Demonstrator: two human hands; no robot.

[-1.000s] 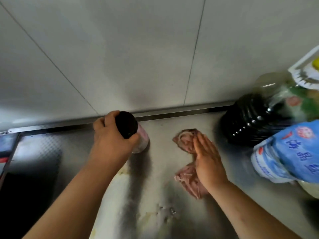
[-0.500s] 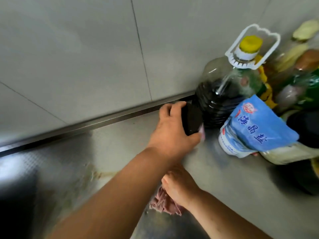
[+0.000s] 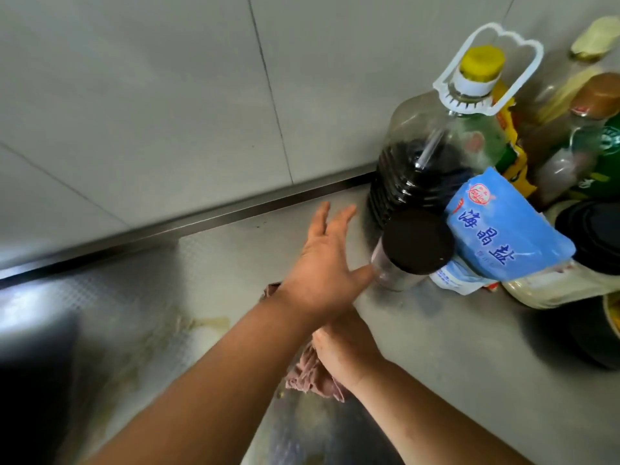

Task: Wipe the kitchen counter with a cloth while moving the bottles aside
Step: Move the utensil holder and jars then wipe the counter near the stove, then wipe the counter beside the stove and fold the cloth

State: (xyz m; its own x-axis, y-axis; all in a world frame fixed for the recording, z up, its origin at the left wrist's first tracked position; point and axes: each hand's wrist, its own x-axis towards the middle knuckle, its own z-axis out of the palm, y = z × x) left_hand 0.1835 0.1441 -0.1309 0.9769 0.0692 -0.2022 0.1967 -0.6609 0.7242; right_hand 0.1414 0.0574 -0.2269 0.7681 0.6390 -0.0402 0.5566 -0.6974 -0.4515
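Our left fingers (image 3: 318, 218) are spread and straight, clamped on nothing; the thumb tip sits against, or just beside, the dark-lidded jar (image 3: 414, 245) at 3 o'clock of our left hand (image 3: 322, 273). The jar stands on the counter (image 3: 436, 347), crowded by the big bottle (image 3: 422, 169) at its 12 o'clock and the leaning salt bag (image 3: 503, 236) at its 3 o'clock. A careless thumb could tip it, or the bag could slump onto it. Our right hand (image 3: 347, 347) rests on the cloth (image 3: 312, 372) at 6 o'clock, its fingers hidden, so we cannot tell their grip; the crossed arms may collide when we wipe
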